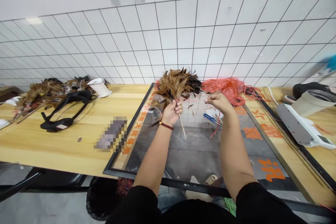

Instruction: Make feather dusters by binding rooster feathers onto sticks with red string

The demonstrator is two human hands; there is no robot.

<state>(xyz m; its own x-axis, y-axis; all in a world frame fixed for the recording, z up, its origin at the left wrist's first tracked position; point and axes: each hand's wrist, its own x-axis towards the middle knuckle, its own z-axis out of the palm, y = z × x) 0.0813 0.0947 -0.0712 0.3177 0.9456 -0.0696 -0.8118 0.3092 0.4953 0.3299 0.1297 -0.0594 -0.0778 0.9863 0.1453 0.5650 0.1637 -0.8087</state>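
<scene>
Spanning most of the view, a wooden table [78,140] w/ a glass-topped panel [199,154] is seen; a feather duster [176,84] is held above it, stick [183,128] pointing down-right, feather head up. L hand [172,112] is clenched round the stick; R hand [219,102], just right, is pinched closed, apparently on red string [217,128], though contents can't be told

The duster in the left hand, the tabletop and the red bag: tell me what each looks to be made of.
Duster: real-looking brown and black feathers, glossy, bound on a pale stick, likely wood or bamboo, gripped by the left hand. Tabletop: light wood or wood-look laminate, with visible grain. Red bag: thin crinkled plastic film, slightly translucent.
</scene>
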